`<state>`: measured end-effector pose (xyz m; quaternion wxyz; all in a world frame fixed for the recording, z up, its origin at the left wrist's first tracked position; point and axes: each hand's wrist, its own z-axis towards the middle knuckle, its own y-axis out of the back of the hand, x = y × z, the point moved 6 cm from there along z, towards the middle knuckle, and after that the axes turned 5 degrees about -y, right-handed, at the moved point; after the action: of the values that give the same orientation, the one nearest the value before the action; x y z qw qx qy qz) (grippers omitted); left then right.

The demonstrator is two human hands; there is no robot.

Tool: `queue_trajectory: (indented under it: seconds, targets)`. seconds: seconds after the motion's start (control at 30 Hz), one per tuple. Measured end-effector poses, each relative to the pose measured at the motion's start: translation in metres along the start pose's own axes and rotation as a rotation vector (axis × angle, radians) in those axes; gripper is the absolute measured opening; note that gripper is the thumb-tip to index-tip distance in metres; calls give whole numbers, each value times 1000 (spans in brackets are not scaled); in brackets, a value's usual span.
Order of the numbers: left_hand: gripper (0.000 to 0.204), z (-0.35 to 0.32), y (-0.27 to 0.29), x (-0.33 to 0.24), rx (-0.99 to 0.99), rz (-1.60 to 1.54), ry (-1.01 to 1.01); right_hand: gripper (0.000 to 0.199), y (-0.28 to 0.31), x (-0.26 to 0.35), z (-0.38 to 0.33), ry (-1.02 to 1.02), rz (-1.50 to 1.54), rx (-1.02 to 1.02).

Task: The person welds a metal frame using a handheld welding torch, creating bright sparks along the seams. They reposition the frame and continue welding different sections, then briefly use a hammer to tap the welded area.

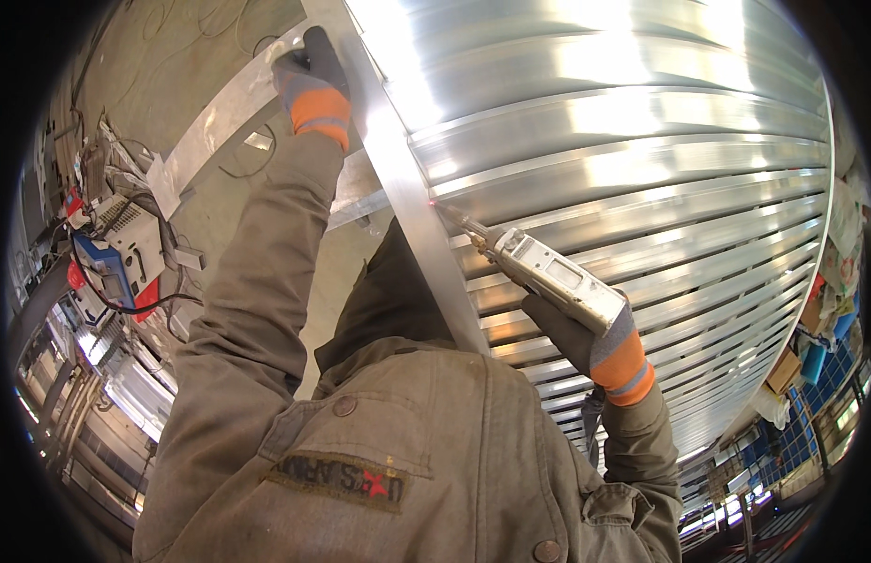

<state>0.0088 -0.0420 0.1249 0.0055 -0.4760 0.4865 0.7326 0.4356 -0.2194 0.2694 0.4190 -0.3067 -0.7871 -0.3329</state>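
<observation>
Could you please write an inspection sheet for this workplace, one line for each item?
Surface: slatted metal panel, shiny, with an upright metal bar across it.
Job's things: silver handheld tool, tip at the bar.
Clutter: blue and white machine on the floor, loose metal strips.
Grips: left hand gloved, on the bar; right hand gloved, holding the tool.
Cables: dark cables by the machine.
Surroundings: stacked metal profiles lower left.
</observation>
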Motion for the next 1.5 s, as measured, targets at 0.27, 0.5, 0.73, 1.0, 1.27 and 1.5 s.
queue_trajectory:
  seconds: [0.27, 0.5, 0.73, 1.0, 1.27, 1.5]
  targets:
    - [56, -29, -43, 67, 568, 423, 208, 38, 0, -1, -5, 42, -96, 38]
    - [45, -40, -82, 88, 804, 1380, -728, 36, -1, -1, -5, -18, -26, -14]
    - [39, -45, -83, 85, 758, 1516, -883, 35, 0, -2, -4, -32, -10, -38]
    - [34, -49, -94, 93, 859, 1483, -935, 36, 4, -5, -7, -16, -88, -22]
    - [32, -47, -93, 90, 841, 1512, -891, 34, 6, -4, -10, 20, -180, -27]
    - [32, -54, -89, 80, 733, 1519, -1000, 34, 7, -6, -12, -37, -153, -9]
